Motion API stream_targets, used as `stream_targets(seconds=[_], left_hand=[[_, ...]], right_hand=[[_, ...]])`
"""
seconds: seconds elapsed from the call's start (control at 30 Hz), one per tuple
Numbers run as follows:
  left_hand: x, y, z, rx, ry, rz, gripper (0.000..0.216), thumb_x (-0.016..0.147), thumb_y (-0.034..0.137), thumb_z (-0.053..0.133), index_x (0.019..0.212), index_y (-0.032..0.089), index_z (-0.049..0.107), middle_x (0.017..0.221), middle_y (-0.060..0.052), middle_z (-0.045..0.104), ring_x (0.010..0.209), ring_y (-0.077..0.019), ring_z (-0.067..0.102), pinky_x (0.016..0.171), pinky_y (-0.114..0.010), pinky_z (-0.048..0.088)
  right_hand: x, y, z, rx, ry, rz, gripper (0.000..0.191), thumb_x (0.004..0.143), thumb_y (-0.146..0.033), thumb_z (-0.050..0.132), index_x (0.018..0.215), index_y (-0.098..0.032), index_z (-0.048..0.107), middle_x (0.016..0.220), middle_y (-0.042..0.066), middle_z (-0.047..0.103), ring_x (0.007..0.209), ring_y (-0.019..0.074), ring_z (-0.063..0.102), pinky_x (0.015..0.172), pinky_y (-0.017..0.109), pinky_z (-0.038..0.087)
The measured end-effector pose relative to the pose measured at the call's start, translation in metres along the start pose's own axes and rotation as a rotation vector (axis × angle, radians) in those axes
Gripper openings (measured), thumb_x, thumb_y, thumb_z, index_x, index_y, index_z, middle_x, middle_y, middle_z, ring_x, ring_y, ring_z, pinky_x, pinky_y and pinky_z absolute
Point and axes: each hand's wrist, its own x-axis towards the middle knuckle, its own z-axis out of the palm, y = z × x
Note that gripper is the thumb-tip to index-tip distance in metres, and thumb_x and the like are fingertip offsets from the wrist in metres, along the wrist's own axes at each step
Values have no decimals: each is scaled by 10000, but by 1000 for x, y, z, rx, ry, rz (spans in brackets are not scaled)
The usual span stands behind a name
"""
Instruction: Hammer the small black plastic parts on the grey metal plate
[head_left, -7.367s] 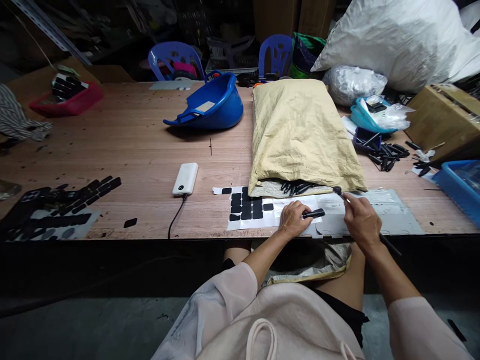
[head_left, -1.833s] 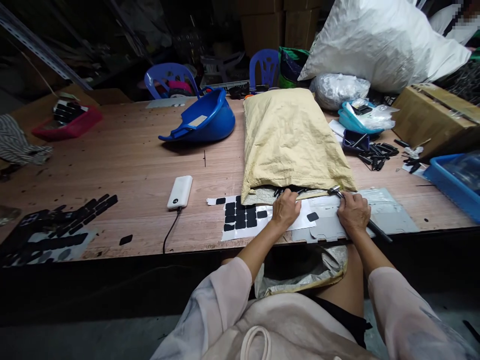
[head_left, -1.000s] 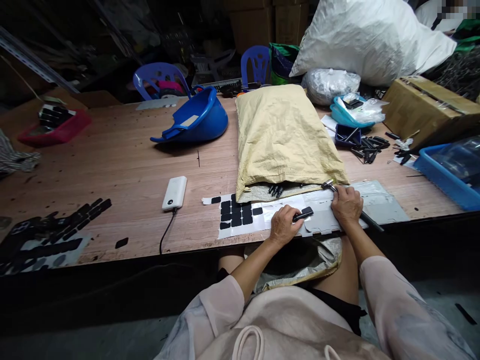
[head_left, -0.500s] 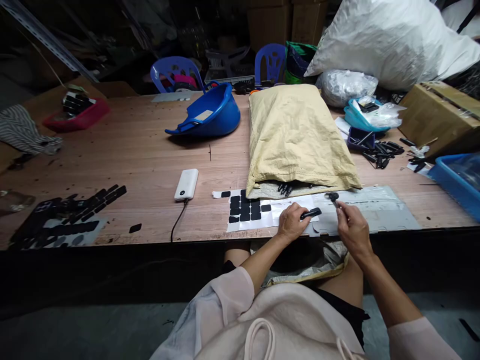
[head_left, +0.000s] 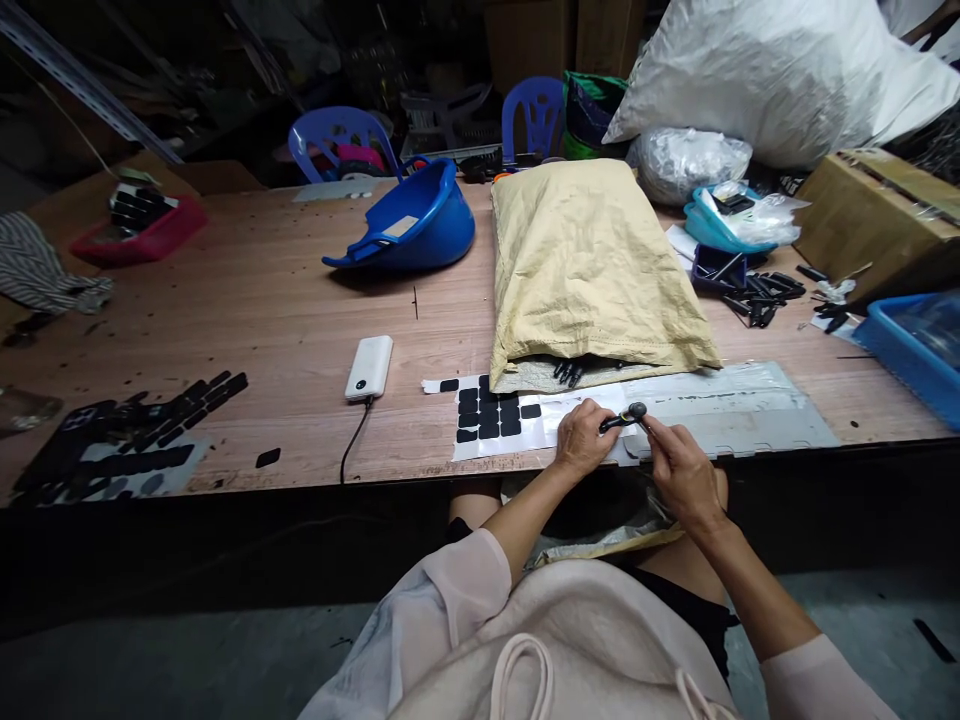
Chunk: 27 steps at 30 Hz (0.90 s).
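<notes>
My left hand [head_left: 583, 438] is closed on a slim black cylindrical piece [head_left: 613, 424] at the table's front edge. The free end of that piece points right. My right hand [head_left: 682, 470] grips a small tool with a round black head [head_left: 637, 410] and a thin shaft. Its head sits right at the free end of the black piece; whether they touch, I cannot tell. Beneath both hands lies a pale sheet [head_left: 739, 405]. To the left, a white sheet with black rounded stickers [head_left: 489, 415] is spread on the table.
A large yellowish sack [head_left: 596, 265], its mouth showing black pieces, lies just beyond my hands. A white power bank [head_left: 369, 368] with a cable, a blue basin [head_left: 431, 225], a pile of black parts [head_left: 761, 297] and a blue tray [head_left: 911, 350] are around.
My right hand has moved left, bringing the tool's round head up to the end of the black piece. My left hand keeps its hold in nearly the same place.
</notes>
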Motion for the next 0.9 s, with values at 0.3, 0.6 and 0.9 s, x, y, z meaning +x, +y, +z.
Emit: stream_targets(seconds=[0.3, 0.6, 0.9], left_hand=[[0, 2, -1, 13, -15, -18, 143, 932, 318, 714, 1045, 250, 769, 988, -18, 667, 954, -186, 638, 856, -294, 520], [1, 1, 2, -14, -10, -6, 137, 916, 295, 727, 1040, 258, 773, 992, -23, 678, 969, -187, 645, 889, -300, 527], [2, 1, 4, -9, 6, 6, 150, 889, 265, 750, 1037, 247, 769, 995, -25, 676, 973, -191, 653, 895, -301, 543]], right_hand=[[-4, -11, 2, 18, 3, -84, 417, 1040, -304, 426, 1354, -269, 699, 935, 63, 692, 862, 186, 649, 721, 275, 457], [34, 27, -2, -95, 98, 1, 411, 1006, -314, 464, 1342, -274, 697, 987, 84, 664, 921, 216, 604, 751, 302, 423], [93, 103, 16, -332, 91, 160, 361, 963, -287, 524, 1234, -212, 750, 930, 95, 620, 825, 207, 467, 734, 337, 308]])
